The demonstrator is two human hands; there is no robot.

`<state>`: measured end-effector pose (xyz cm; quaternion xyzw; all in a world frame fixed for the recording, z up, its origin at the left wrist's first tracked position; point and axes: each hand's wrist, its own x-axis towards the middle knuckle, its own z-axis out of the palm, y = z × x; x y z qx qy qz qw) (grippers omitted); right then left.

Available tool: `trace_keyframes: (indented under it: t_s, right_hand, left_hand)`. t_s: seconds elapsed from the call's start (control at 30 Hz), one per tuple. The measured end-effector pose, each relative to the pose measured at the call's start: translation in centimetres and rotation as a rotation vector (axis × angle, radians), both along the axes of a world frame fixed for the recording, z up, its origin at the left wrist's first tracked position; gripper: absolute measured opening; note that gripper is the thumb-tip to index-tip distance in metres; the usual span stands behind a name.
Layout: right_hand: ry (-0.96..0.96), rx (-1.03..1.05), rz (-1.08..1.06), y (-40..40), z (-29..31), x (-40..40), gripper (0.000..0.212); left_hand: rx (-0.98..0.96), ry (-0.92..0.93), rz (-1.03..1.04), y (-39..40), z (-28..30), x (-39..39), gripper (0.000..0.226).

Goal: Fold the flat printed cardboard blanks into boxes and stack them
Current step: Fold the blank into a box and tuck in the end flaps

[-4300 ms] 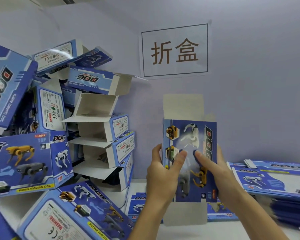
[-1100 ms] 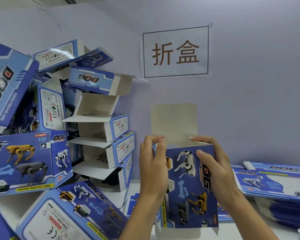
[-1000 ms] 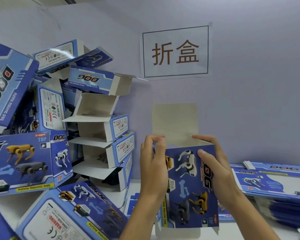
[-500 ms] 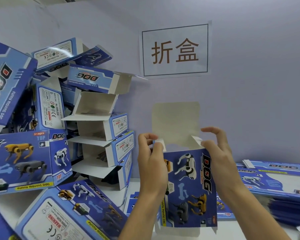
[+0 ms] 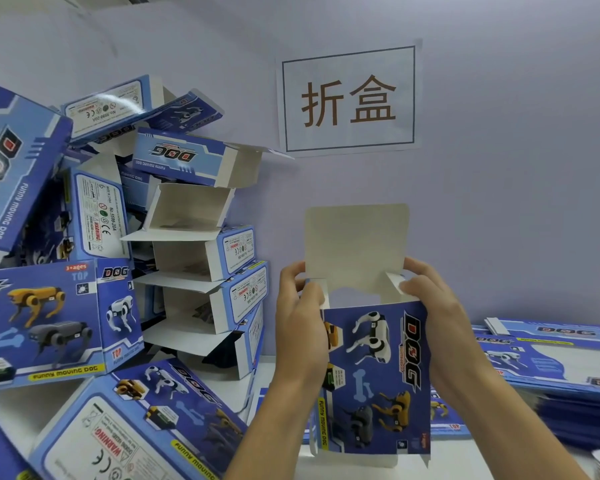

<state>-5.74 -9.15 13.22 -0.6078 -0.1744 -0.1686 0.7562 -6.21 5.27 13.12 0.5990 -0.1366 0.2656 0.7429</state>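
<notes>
I hold one blue printed dog-toy box (image 5: 378, 379) upright in front of me, opened into a tube. Its plain top flap (image 5: 355, 244) stands straight up and both small side flaps stick up at the corners. My left hand (image 5: 300, 327) grips the box's left edge, thumb on the left side flap. My right hand (image 5: 433, 320) grips the right edge, thumb on the right side flap. A heap of folded boxes (image 5: 94, 271) rises at the left. A stack of flat blanks (image 5: 551, 362) lies at the right.
A white table (image 5: 343, 471) lies under the box. The wall behind carries a paper sign (image 5: 349, 98) with two characters. More flat blanks (image 5: 274, 396) lie on the table behind my left forearm. Folded boxes crowd the lower left corner.
The blank was squared into an open tube and lowered. My thumbs moved onto the side flaps, which were pressed inward a second ago and now stand up again.
</notes>
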Motion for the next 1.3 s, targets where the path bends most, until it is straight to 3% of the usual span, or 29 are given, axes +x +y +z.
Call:
trace_keyframes:
  t_s: [0.3, 0.47, 0.63, 0.77, 0.9, 1.0, 1.2, 1.3]
  right_hand:
    - [-0.005, -0.005, -0.005, -0.18, 0.07, 0.56, 0.024]
    - [-0.008, -0.021, -0.061, -0.12, -0.07, 0.42, 0.033]
    - [-0.008, -0.023, -0.067, -0.23, -0.16, 0.44, 0.032]
    - [-0.008, -0.015, 0.039, -0.06, -0.23, 0.24, 0.024]
    - [-0.009, -0.014, 0.141, -0.02, -0.19, 0.00, 0.036]
    - [-0.015, -0.004, 0.092, 0.01, -0.17, 0.10, 0.024]
    - [-0.020, 0.018, -0.034, -0.15, -0.02, 0.22, 0.040]
    - [-0.022, 0.022, -0.041, 0.10, 0.22, -0.07, 0.043]
  left_hand:
    - [-0.029, 0.013, -0.052, -0.04, -0.20, 0.42, 0.021]
    - [-0.009, -0.006, -0.019, -0.16, -0.41, 0.41, 0.038]
    - [0.012, -0.011, -0.008, -0.41, -0.51, 0.44, 0.038]
    - [-0.012, 0.006, 0.002, -0.25, -0.45, 0.64, 0.029]
    - [-0.039, 0.019, 0.000, 0.18, -0.51, 0.85, 0.031]
    - [-0.030, -0.001, 0.014, 0.13, -0.44, 0.85, 0.025]
    - [-0.006, -0.033, -0.011, -0.35, -0.57, 0.48, 0.045]
    - [-0.019, -0.049, 0.009, -0.40, -0.38, 0.37, 0.045]
